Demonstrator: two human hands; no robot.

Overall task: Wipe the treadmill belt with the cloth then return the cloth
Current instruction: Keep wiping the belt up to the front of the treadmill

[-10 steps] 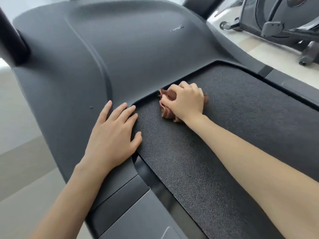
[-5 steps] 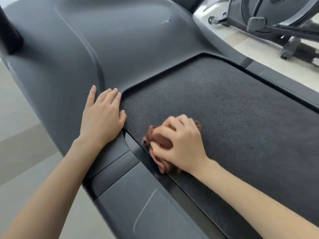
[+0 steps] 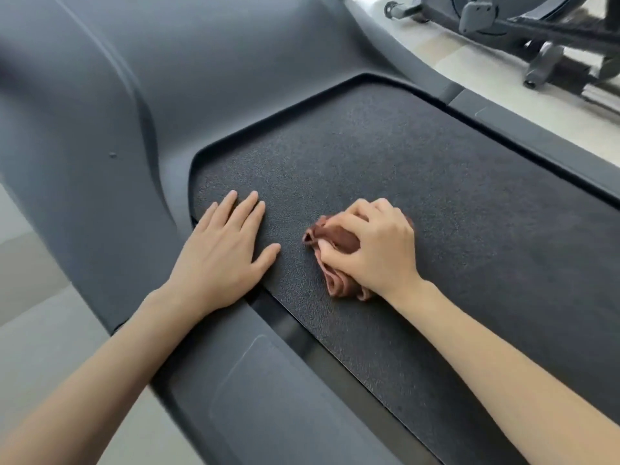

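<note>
1. Fingers (image 3: 339, 226) of the right hand (image 3: 379, 253) curl over a crumpled reddish-brown cloth (image 3: 339, 241), gripping it and pressing it onto the black textured treadmill belt (image 3: 453, 203).
2. Cloth location: near-left part of the belt, at 3 o'clock from the left hand (image 3: 218, 260), near it but apart. Folds show at the right hand's 9 and 7 o'clock.
3. Left hand: fingers (image 3: 246, 209) straight, slightly spread, flat, holding nothing. Fingertips lie on the belt, the palm heel over the belt's left edge.
4. Smooth dark grey moulded motor cover (image 3: 208, 82) sits at 12 o'clock of the belt.
5. Dark grey plastic side rail (image 3: 255, 397) runs along the belt at 7 o'clock.
6. Black exercise machine (image 3: 543, 31) stands on the pale floor (image 3: 469, 85) at 1 o'clock, well apart.
</note>
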